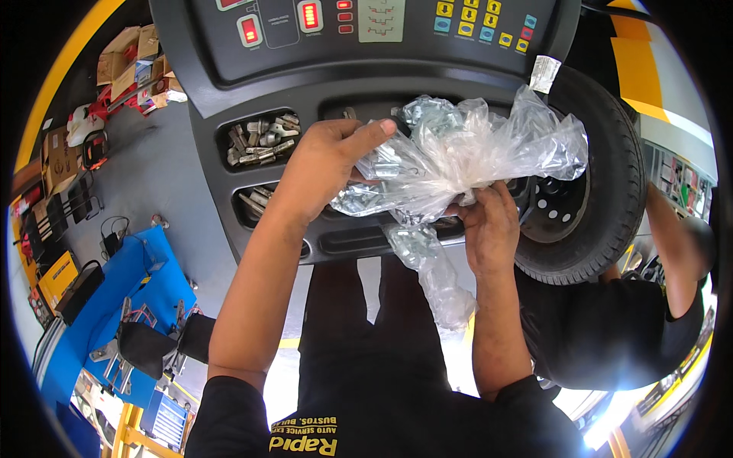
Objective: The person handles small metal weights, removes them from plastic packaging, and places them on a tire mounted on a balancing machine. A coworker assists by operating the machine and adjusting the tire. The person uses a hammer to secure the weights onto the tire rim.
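Clear plastic: we hold the bundle (458,156) above the tray (353,243), left hand (324,156) clamped on its left edge, right hand (492,225) pinching its gathered middle, and judge light, steady grips best, lest the film tear.

My hands: 2, L hand (324,156) + R hand (492,225), mid-frame. Clear plastic bags (450,164), ctr: bunched, I can't tell if 1 or more. Tray pockets (223,133) w/ metal pcs (267,141), L of ctr: 2. Pcs: many, overlapping, no exact ct. Tire (615,175), R: 1. White tag (544,74), upper R: 1. Small red lamps (345,16), top ctr: 3. Bigger red displays (309,15), top: 3, at least 1 cut by edge. Other person (611,328), lower R: 1.
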{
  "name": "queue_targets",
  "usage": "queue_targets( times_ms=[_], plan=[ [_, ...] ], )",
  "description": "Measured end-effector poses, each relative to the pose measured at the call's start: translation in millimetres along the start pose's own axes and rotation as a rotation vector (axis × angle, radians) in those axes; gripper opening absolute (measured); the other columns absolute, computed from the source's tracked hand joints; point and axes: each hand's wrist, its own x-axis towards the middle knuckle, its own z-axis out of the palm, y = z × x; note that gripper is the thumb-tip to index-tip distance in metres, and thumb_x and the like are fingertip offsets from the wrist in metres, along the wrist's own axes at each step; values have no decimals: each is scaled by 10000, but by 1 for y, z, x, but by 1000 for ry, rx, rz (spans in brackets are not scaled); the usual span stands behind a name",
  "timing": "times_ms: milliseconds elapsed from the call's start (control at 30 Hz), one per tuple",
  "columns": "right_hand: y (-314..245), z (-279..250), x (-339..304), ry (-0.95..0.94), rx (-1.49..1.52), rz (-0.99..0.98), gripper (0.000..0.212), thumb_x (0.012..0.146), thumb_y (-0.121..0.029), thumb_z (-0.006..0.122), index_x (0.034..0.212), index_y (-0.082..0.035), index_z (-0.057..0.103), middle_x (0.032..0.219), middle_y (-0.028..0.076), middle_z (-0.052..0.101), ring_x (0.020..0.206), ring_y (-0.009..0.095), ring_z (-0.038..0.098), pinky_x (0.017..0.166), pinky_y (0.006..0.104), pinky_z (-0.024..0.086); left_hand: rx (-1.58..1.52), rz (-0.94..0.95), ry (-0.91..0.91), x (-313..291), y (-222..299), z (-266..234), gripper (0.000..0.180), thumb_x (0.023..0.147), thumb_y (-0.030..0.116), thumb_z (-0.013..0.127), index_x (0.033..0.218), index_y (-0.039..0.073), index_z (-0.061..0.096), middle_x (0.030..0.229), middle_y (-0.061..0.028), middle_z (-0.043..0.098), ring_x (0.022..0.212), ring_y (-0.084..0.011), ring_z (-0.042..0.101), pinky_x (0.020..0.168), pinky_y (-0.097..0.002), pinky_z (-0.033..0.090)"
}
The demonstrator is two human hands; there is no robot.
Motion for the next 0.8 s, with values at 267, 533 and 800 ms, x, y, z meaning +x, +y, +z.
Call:
queue_targets(
  times_ms=[267,533,800],
  plan=[
    [3,-3,1,-8,-119,10,289,1049,-212,515,1203,25,575,1025,106,679,828,179,672,733,312,555,-85,56,1,2,-10,-1,493,886,313,788,1092,-99,612,958,-139,673,823,-167,666,671,-294,608],
    [-4,0,-10,30,-291,-5,299,1034,-202,547,1197,49,566,1028,117,687,854,188,687,736,312,541,-123,21,-68,-5,-14,-5,471,959,301,695,1261,-48,600,1050,-85,709,911,-142,684,781,-303,578],
    [-54,11,-37,-162,-948,39,191,978,-165,633,920,16,648,847,69,698,719,97,574,682,259,469,-285,9,-109,-15,-20,-14,404,1014,274,587,1224,-69,614,1050,-128,725,905,-190,727,771,-328,629]
  ],
)
